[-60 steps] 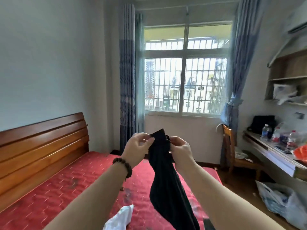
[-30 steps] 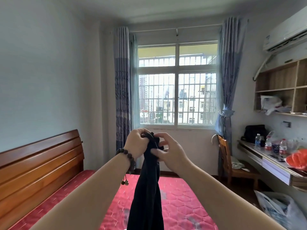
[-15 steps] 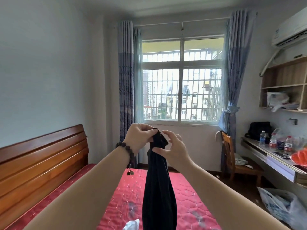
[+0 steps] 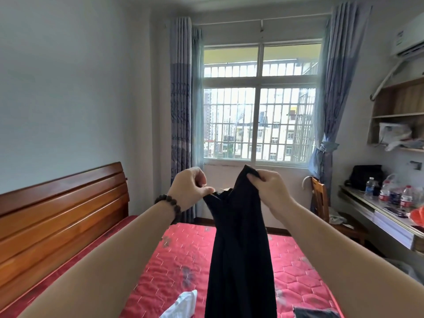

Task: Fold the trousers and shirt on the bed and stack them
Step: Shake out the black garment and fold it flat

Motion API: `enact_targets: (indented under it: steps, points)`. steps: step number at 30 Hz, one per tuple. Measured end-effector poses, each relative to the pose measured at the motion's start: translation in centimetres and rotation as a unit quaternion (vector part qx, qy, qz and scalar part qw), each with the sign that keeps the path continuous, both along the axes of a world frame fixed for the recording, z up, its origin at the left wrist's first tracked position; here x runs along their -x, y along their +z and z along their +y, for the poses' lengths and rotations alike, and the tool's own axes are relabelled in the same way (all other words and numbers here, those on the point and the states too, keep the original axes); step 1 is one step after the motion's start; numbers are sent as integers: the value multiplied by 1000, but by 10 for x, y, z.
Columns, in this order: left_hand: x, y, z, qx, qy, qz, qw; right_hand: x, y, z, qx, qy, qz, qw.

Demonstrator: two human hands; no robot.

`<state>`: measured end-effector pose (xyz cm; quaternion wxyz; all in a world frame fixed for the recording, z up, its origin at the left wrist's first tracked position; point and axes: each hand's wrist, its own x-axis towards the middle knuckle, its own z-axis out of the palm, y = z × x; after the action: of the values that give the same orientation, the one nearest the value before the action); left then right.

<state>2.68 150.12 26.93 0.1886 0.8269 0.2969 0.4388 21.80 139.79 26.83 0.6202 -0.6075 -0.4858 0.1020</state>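
Both forearms reach forward toward 12 o'clock, hands raised side by side; left hand pinches with thumb and curled fingers, right hand likewise, slightly higher

The trousers hang between my left hand and right hand, above the bed. The headboard is left, the bench right, the window behind. A shirt lies on the bed, left of the trousers.
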Motion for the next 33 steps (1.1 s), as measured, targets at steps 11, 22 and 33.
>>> enact_targets:
  steps: [11, 22, 33]
  points:
    - [59, -15, 38, -76, 109, 172, 976, -64, 18, -13, 17, -80, -76, 994]
    - [61, -22, 28, 330, -113, -181, 920, -101, 1, -21, 50, -55, -21, 997]
    - [65, -15, 42, 152, -36, -32, 987, -115, 6, -33, 30, -84, -41, 995]
